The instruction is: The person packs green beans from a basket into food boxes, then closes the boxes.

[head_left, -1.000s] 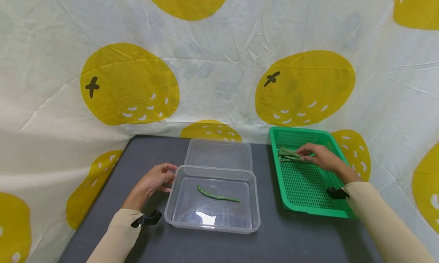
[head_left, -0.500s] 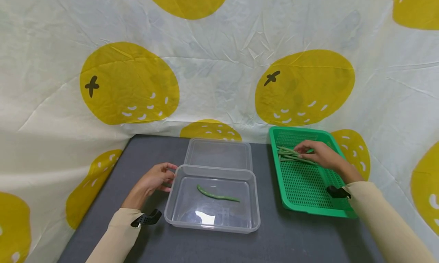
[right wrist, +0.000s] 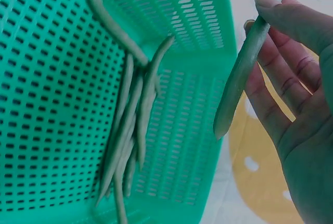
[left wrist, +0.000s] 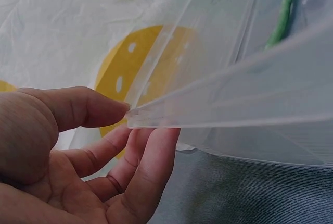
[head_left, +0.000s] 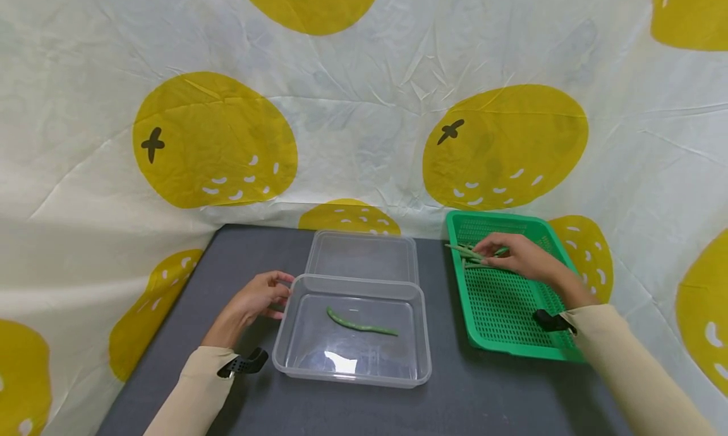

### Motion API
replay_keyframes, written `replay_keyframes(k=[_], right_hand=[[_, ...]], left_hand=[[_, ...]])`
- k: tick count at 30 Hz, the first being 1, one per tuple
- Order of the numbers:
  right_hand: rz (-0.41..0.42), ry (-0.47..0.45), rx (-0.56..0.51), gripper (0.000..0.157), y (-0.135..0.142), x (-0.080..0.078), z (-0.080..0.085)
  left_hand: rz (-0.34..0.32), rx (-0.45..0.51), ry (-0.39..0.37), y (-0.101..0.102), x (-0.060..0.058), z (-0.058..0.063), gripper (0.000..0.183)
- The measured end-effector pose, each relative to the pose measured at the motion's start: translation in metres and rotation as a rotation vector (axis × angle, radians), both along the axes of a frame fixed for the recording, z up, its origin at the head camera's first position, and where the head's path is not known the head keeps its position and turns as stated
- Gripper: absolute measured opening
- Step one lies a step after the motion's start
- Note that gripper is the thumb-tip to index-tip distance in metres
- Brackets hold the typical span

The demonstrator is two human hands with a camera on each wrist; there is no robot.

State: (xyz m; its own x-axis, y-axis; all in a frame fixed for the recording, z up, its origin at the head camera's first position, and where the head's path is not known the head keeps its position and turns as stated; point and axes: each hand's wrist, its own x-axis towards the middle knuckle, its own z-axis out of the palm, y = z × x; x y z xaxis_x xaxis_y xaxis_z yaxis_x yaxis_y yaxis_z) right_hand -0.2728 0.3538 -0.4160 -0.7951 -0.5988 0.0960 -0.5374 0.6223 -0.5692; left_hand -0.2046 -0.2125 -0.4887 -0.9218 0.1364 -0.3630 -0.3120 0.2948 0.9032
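My left hand [head_left: 258,297] grips the left rim of a clear plastic container [head_left: 425,335], thumb above the corner and fingers below in the left wrist view. Inside lies one green bean [head_left: 364,328], slightly bent. Over the far end of a green basket [head_left: 500,309], my right hand [head_left: 520,257] pinches another green bean [right wrist: 242,73] between thumb and fingers. This bean is lifted off the others, its end pointing left past the basket rim in the head view. Several green beans [right wrist: 127,130] lie bunched on the basket's floor, partly hidden by the hand in the head view.
A clear lid [head_left: 364,253] lies flat behind the container on the dark table [head_left: 443,404]. Directly behind the table hangs a pale cloth [head_left: 358,139] with yellow fruit prints. The basket has raised, slotted walls.
The right hand has picked a green bean out of the bunch and shifted slightly left with it. The left hand, container and the bean inside have stayed put.
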Motion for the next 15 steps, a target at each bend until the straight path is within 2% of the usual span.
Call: replay_keyframes(k=[5,15], right_hand=[[0.03,-0.031,-0.024,0.025,-0.012,0.003,0.004],[0.086,-0.025,-0.02,0.024,-0.034,0.006,0.006]], left_hand=[[0.004,0.002,0.0,0.0,0.0,0.0,0.042],[0.023,0.007,-0.006,0.003,0.0,0.005,0.04]])
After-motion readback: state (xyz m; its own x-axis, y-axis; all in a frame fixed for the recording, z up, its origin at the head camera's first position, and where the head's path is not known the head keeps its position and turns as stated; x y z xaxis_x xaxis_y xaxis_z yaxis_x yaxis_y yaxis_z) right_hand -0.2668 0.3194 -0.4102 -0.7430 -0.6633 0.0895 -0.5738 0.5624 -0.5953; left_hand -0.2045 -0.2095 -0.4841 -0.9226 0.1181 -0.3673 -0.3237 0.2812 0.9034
